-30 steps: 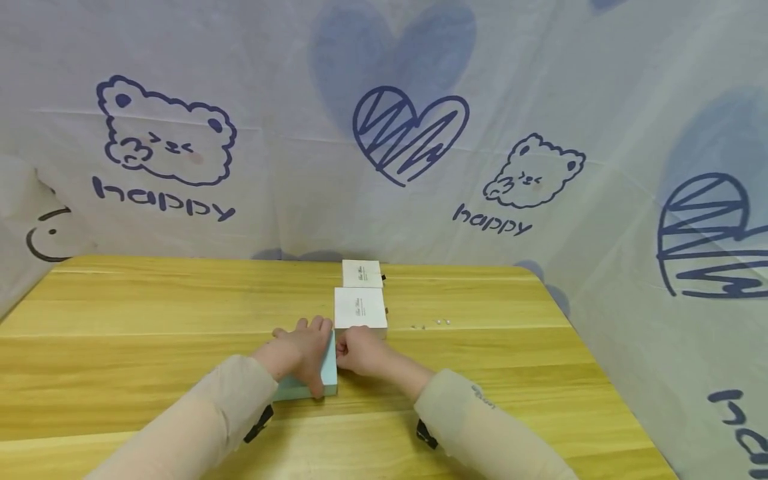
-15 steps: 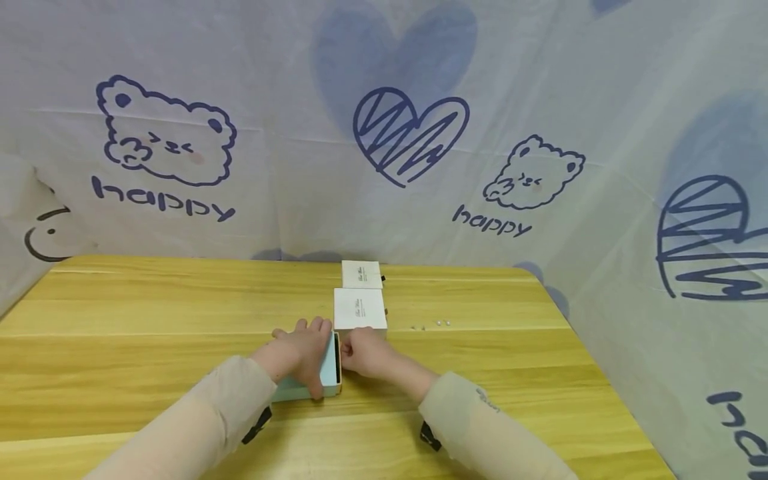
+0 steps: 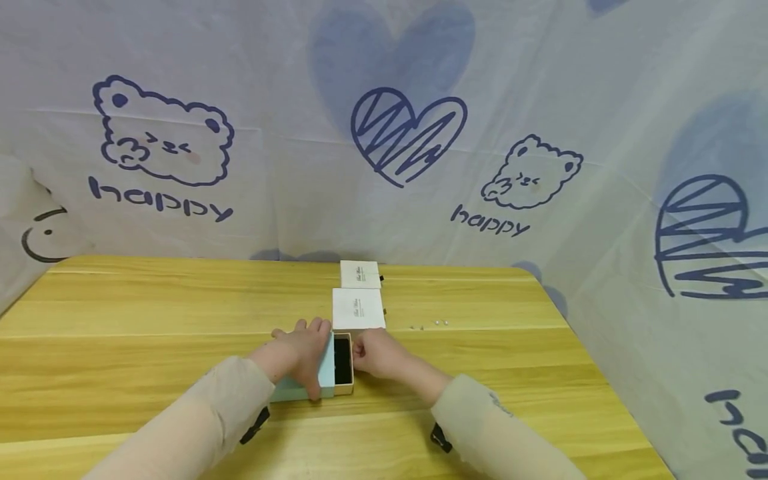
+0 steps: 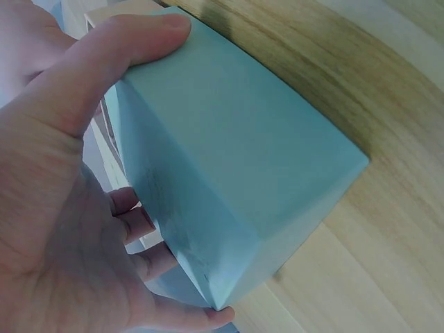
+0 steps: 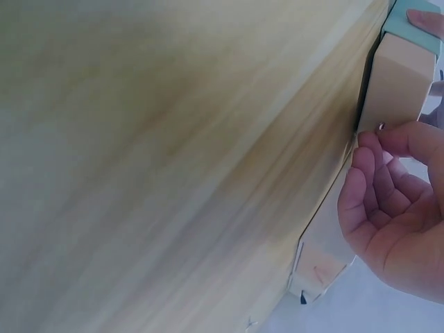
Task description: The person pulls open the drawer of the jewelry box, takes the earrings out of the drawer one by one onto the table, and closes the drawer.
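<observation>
A light blue drawer box [image 3: 327, 377] lies on the table in the head view, its tan drawer [image 5: 395, 80] slid partly out to the right. Black lining [image 3: 343, 360] shows inside the drawer. My left hand [image 3: 303, 353] grips the blue sleeve from above. In the left wrist view its thumb [image 4: 149, 38] presses one side face, with the fingers at the opposite edge. At the drawer's right end, my right hand [image 3: 379, 353] pinches a small pull tab, mostly hidden by thumb and fingertip in the right wrist view.
Two white boxes with printed lettering, a larger one [image 3: 358, 307] and a smaller one [image 3: 360, 274], stand in line behind the blue box. Right of them lie tiny stud-like pieces [image 3: 441, 323]. A printed cloth [image 3: 300, 200] hangs behind the wooden table [image 3: 150, 313].
The drawer has come out of the blue sleeve to the right, baring its black inside. My right hand has moved right with it; the left hand has stayed on the sleeve.
</observation>
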The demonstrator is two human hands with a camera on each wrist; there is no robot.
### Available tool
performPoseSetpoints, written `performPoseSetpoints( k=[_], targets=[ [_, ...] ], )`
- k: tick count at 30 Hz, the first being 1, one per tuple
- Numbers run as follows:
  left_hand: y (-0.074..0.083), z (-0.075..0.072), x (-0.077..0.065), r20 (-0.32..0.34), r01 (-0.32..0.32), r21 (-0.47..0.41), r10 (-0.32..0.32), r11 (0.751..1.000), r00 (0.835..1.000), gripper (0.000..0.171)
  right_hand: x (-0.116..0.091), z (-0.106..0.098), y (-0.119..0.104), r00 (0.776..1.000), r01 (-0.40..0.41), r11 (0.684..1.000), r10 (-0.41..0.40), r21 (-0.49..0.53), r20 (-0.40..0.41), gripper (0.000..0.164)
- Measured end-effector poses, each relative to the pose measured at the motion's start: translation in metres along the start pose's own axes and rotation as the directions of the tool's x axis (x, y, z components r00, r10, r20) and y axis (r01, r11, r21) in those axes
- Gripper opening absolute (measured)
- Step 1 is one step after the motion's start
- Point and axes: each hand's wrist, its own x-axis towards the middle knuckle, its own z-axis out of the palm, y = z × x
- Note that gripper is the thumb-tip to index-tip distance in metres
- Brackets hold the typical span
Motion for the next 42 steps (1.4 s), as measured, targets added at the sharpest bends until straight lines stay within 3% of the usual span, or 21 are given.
performPoseSetpoints(
  k=[8, 20, 28, 42],
  targets=[
    [-0.001, 0.000, -0.001, -0.009, -0.007, -0.010, 0.007, 1.000, 1.000, 0.099, -0.007, -0.005, 0.008, 0.998, -0.056, 0.998, 0.056, 0.003, -0.001, 0.031],
    [-0.002, 0.001, -0.004, -0.006, -0.015, 0.012, 0.015, 1.000, 1.000, 0.100, -0.011, -0.009, 0.011, 0.999, -0.048, 0.999, 0.048, -0.025, -0.007, 0.037],
    [-0.001, 0.000, -0.007, -0.014, -0.027, -0.016, 0.026, 1.000, 1.000, 0.105, -0.013, -0.009, 0.013, 0.999, -0.050, 0.999, 0.050, -0.021, -0.016, 0.033],
    [0.002, 0.008, -0.003, -0.059, 0.015, -0.035, -0.017, 0.999, 0.998, 0.106, -0.014, -0.010, 0.012, 0.998, -0.051, 0.998, 0.050, -0.043, -0.024, 0.031]
  ],
)
